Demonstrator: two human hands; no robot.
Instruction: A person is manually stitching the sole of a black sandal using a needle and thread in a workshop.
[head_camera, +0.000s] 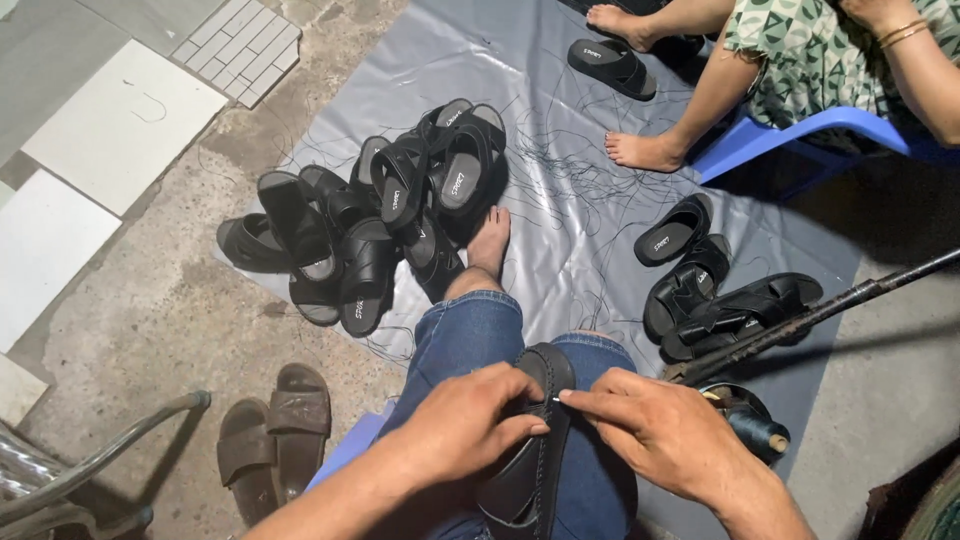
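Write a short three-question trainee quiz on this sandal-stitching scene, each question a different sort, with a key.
1. True or false: the left hand rests on a black sandal lying across the person's lap.
2. Multiple choice: what are the fingertips of the right hand pinching at the sandal's edge? A) a brush B) something thin like a needle C) scissors
3. Fill the gap: the big pile of black sandals lies on a grey ____ spread over the floor.

Key: 1 true; 2 B; 3 sheet. Other sandals lie to the right, a spool of dark thread sits by the right wrist, and brown sandals lie on bare concrete.
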